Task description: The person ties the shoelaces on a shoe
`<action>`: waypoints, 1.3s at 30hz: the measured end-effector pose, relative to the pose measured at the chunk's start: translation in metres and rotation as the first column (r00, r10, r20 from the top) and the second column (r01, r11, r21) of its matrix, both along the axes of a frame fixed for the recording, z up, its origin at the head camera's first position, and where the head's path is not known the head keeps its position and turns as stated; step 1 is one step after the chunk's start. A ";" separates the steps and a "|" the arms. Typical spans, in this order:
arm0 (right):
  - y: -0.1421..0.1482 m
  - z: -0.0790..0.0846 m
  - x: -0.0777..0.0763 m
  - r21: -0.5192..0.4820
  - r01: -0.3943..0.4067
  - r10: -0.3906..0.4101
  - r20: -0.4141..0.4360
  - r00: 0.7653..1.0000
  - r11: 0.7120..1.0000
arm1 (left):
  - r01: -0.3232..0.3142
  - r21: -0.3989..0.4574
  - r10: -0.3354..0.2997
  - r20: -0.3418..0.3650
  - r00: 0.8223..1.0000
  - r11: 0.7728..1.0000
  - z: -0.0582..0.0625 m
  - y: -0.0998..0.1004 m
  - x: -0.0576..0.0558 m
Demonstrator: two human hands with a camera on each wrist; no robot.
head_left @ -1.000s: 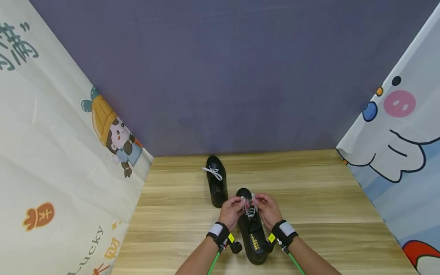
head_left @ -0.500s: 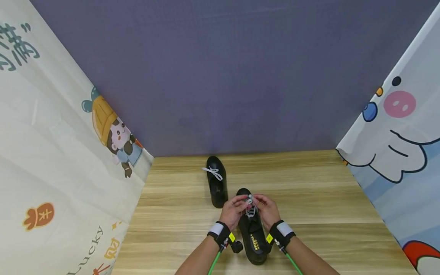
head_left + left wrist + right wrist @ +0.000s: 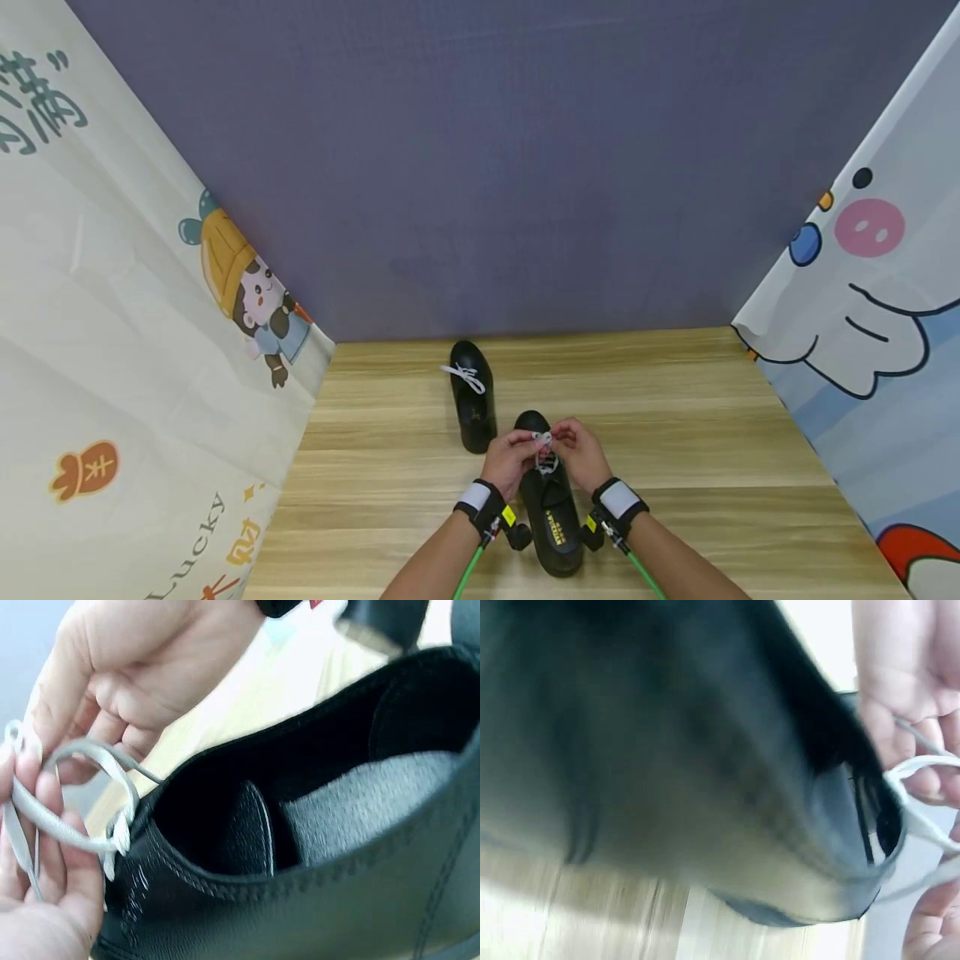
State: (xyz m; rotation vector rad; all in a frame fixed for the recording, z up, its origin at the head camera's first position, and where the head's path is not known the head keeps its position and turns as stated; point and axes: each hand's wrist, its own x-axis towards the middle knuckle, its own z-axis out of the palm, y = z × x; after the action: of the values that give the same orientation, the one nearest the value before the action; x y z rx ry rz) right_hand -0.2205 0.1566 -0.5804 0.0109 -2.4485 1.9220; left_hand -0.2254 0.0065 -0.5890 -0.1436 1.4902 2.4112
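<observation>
A black leather shoe (image 3: 553, 508) stands on the wooden floor, toe pointing away, its white shoelace (image 3: 542, 437) drawn up above the tongue. On its left my left hand (image 3: 506, 460) pinches the lace between thumb and fingers. From the other side my right hand (image 3: 585, 457) also pinches lace, its fingertips close to those of the left. In the left wrist view a loop of the shoelace (image 3: 64, 832) rises from a crossing at the eyelets and runs into the fingers. The lace ends are partly hidden by the fingertips.
A second black shoe (image 3: 474, 408) with a tied white lace stands farther back on the left. The wooden floor (image 3: 675, 400) meets a dark grey-blue wall panel (image 3: 525, 167). Printed white sheets hang on both sides. Both wrists carry strapped cameras with green cables.
Earlier the two hands held lace pieces apart above the shoe. The fingertips have since come together and the lace pieces now meet between them. Both shoes stay where they were.
</observation>
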 end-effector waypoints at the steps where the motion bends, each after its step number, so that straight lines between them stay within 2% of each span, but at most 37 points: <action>1: 0.000 0.001 0.001 0.025 -0.015 0.016 -0.016 1.000 1.000 | -0.012 -0.010 0.012 0.011 1.000 1.000 0.001 0.001 0.000; 4: 0.000 0.004 0.005 0.098 -0.070 0.080 -0.100 0.992 0.993 | -0.043 -0.050 0.045 0.031 0.999 0.998 0.004 0.002 -0.001; 8: -0.001 0.022 0.014 0.172 -0.134 0.172 -0.229 0.958 0.976 | -0.076 -0.110 0.080 0.034 0.996 0.991 0.007 0.003 0.000; 11: 0.000 0.034 0.018 0.188 -0.134 0.177 -0.230 0.957 0.973 | -0.090 -0.129 0.096 0.038 0.995 0.988 0.009 0.004 0.000; 15: 0.004 0.016 0.011 0.173 -0.087 0.122 -0.204 0.971 0.981 | -0.091 -0.132 0.098 0.044 0.994 0.987 0.010 0.005 0.000; 18: 0.006 -0.002 0.006 0.166 -0.096 0.134 -0.236 0.963 0.981 | -0.084 -0.144 0.091 0.045 0.995 0.986 0.011 0.005 0.001; 22: 0.004 -0.004 0.006 0.216 -0.136 0.193 -0.272 0.943 0.967 | -0.087 -0.159 0.096 0.051 0.994 0.983 0.012 0.005 0.002; 24: 0.003 -0.003 0.006 0.258 -0.124 0.195 -0.268 0.943 0.958 | -0.091 -0.158 0.101 0.061 0.993 0.983 0.012 0.005 0.002; 31: 0.002 -0.002 0.006 0.336 -0.047 0.117 -0.191 0.975 0.941 | -0.068 -0.171 0.079 0.061 0.995 0.983 0.011 0.004 0.001; 34: 0.004 -0.004 0.005 0.326 -0.054 0.110 -0.156 0.982 0.944 | -0.046 -0.177 0.054 0.042 0.998 0.983 0.008 0.002 0.001; 39: 0.006 -0.005 0.003 0.257 -0.084 0.105 -0.069 0.992 0.963 | -0.024 -0.253 0.015 -0.035 0.999 0.967 0.006 -0.001 0.002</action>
State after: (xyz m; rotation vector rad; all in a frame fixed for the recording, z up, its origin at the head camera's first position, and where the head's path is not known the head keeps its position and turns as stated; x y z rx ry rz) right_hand -0.2178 0.1629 -0.5853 0.2126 -2.6630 1.5887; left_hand -0.2233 0.0059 -0.5829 -0.1748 1.8169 2.2374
